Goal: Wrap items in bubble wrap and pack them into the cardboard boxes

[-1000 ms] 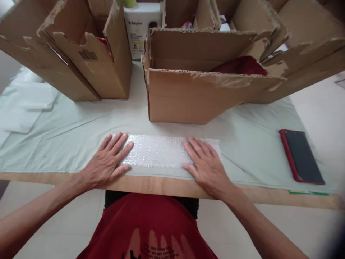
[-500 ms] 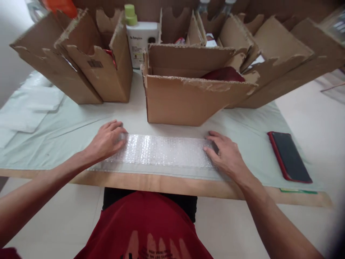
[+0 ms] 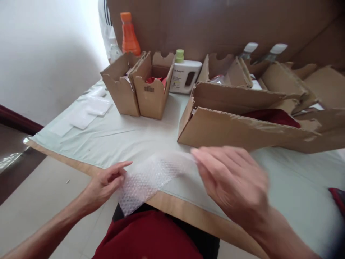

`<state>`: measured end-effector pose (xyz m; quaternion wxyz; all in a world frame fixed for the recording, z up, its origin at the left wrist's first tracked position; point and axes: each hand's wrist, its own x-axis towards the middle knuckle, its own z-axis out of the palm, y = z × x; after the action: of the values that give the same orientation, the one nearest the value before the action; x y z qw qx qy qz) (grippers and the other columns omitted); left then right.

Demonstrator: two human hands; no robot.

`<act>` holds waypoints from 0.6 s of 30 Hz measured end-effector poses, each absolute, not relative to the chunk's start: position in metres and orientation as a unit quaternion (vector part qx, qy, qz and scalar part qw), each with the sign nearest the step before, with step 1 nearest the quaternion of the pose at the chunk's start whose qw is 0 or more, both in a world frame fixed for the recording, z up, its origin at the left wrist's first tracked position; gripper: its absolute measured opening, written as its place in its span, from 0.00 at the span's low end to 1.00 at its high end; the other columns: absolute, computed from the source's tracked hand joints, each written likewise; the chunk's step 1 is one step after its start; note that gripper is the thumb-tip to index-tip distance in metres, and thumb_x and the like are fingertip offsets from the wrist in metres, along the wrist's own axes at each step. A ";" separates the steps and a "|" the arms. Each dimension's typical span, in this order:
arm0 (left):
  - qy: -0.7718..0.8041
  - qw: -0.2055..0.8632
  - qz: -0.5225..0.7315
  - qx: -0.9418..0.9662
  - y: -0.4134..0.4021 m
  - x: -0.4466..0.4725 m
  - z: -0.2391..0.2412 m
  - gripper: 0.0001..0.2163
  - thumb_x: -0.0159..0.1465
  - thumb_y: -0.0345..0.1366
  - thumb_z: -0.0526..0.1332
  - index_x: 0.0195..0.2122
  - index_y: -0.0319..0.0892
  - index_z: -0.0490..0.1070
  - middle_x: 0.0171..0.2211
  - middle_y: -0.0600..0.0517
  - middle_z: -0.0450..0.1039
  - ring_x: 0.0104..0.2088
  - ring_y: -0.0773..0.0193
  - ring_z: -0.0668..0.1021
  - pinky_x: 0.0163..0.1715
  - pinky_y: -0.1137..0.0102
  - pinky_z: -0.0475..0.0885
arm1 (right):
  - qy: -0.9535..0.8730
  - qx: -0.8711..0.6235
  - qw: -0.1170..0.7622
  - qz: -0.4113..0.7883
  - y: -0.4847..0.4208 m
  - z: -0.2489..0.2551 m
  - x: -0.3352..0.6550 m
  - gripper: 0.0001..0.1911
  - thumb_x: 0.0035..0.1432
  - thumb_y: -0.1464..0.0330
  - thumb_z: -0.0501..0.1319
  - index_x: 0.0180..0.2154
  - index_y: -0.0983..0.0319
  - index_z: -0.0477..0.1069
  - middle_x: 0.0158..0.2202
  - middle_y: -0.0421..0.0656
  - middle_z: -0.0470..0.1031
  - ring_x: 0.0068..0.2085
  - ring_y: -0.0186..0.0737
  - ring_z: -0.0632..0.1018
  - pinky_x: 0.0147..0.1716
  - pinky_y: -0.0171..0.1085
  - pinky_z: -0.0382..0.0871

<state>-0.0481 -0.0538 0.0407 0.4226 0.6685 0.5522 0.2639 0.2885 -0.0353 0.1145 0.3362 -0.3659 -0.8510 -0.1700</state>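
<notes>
Two bare hands work at the near edge of the desk (image 3: 188, 212), which is covered with a pale green cloth (image 3: 121, 136). Between them stretches the bubble wrap (image 3: 147, 178), a clear strip running from the lower centre of the frame up toward the middle, with its lower end hanging out past the desk's wooden edge above the person's red shirt (image 3: 151, 237). The left hand (image 3: 104, 185), in the lower left of the frame, has its thumb and fingers (image 3: 122, 166) closed on the strip's lower end. The right hand (image 3: 234, 183), right of centre, is blurred; its fingers are loosely curled and the strip's upper end reaches their tips, but I cannot tell whether they pinch it. Just behind the right hand lies a long cardboard box (image 3: 237, 129) with a dark red cloth (image 3: 272, 117) inside. Two smaller cardboard boxes (image 3: 137, 90) stand side by side at upper centre-left, with a white bottle (image 3: 184, 73) just beside them and an orange bottle (image 3: 129, 34) farther back. Flat white bags (image 3: 86, 111) lie at the desk's left end.
</notes>
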 end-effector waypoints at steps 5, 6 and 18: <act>0.610 0.501 0.327 0.519 -0.082 -0.065 0.030 0.13 0.63 0.43 0.67 0.48 0.50 0.84 0.40 0.50 0.83 0.38 0.61 0.81 0.37 0.70 0.77 | -0.890 -0.326 0.219 -0.233 0.065 0.120 0.211 0.14 0.73 0.76 0.51 0.44 0.62 0.75 0.35 0.43 0.81 0.37 0.42 0.77 0.41 0.43 0.64; 0.607 0.531 0.338 0.485 -0.085 -0.064 0.027 0.13 0.62 0.44 0.68 0.46 0.49 0.85 0.40 0.50 0.83 0.38 0.61 0.81 0.37 0.71 0.77 | -0.896 -0.341 0.177 -0.223 0.081 0.116 0.199 0.15 0.72 0.77 0.50 0.44 0.63 0.75 0.36 0.45 0.81 0.38 0.44 0.78 0.41 0.45 0.65; 0.456 0.710 0.401 0.358 -0.084 -0.052 0.012 0.16 0.63 0.41 0.71 0.52 0.47 0.83 0.42 0.47 0.85 0.40 0.61 0.84 0.44 0.69 0.79 | -0.894 -0.390 0.168 0.142 -0.035 0.038 0.257 0.31 0.65 0.72 0.60 0.68 0.59 0.59 0.65 0.53 0.70 0.63 0.55 0.72 0.58 0.56 0.70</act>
<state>-0.0519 -0.0836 0.0119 0.7096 0.3578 0.4557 0.4011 0.2569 -0.0350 0.0379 0.1679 -0.3897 -0.8942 0.1424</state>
